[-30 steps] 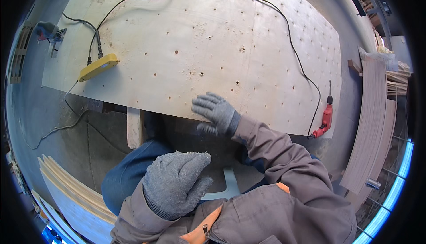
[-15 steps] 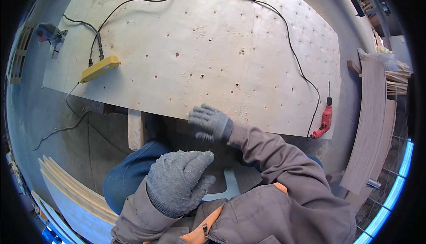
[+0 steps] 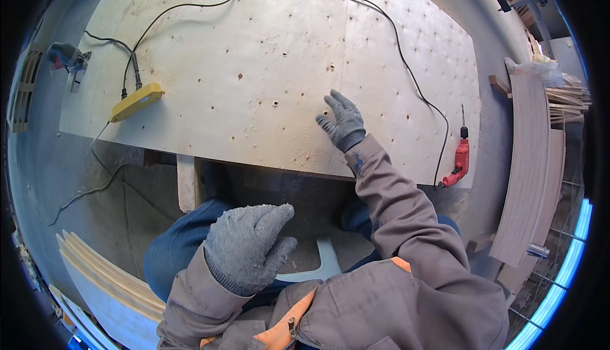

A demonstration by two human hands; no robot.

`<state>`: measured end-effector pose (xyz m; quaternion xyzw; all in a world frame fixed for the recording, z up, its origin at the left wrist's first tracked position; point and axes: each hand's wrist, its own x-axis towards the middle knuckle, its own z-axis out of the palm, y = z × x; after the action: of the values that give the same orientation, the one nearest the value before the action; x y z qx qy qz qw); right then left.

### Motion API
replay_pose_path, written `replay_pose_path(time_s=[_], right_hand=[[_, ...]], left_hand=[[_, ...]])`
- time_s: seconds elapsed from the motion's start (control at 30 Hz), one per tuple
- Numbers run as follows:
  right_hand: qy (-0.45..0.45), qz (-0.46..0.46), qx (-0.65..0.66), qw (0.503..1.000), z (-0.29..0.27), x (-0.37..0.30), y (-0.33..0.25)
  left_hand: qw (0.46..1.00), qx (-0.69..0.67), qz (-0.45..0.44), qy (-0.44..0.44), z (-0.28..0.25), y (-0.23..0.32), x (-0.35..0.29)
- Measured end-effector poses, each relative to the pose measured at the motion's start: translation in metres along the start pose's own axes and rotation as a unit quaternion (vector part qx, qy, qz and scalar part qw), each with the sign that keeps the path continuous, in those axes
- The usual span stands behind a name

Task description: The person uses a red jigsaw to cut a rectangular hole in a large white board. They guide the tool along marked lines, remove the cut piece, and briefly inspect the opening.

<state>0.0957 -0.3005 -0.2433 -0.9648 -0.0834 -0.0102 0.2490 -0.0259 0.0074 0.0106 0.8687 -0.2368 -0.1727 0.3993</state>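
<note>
My right hand (image 3: 346, 121), in a grey knit glove, reaches out over the large pale wooden board (image 3: 210, 51). Its fingers are stretched out with the thumb apart, and I see nothing in it. Whether it touches the board is unclear. Small holes and wood crumbs dot that surface. Closer to my body, my left hand (image 3: 248, 246) hovers above my lap in a matching glove. Its fingers bend loosely, thumb apart from them; no object shows, though its palm is hidden. A red power drill (image 3: 461, 164) with a long bit lies at the board's right end.
On the board's left side sits a yellow power strip (image 3: 136, 102) with black cables plugged in. A jigsaw-like tool (image 3: 68, 57) rests at the far left edge. Thin wooden sheets (image 3: 105, 280) lean at lower left. Long brown planks (image 3: 524, 165) stand on the right.
My right hand has moved from the board's near edge forward and to the right, over its surface. My left hand keeps its pose. The whole view has shifted slightly.
</note>
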Motion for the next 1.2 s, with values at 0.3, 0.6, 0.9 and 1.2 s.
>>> replay_pose_path(time_s=[0.3,0.6,0.9,1.2], right_hand=[[-0.108,-0.094,0.032,0.989,0.006,-0.088,-0.055],[-0.201,-0.157,0.166,0.952,0.013,-0.141,-0.107],[-0.136,-0.033,-0.022,0.990,0.022,-0.090,-0.106],[-0.143,-0.078,0.100,0.982,0.013,-0.149,-0.122]], left_hand=[[1.000,0.015,0.003,-0.003,0.002,0.006,0.003],[1.000,0.025,0.003,-0.006,0.005,0.011,-0.007],[0.999,0.043,0.012,0.000,0.015,0.004,-0.009],[0.999,0.023,-0.006,-0.032,0.011,0.009,-0.008]])
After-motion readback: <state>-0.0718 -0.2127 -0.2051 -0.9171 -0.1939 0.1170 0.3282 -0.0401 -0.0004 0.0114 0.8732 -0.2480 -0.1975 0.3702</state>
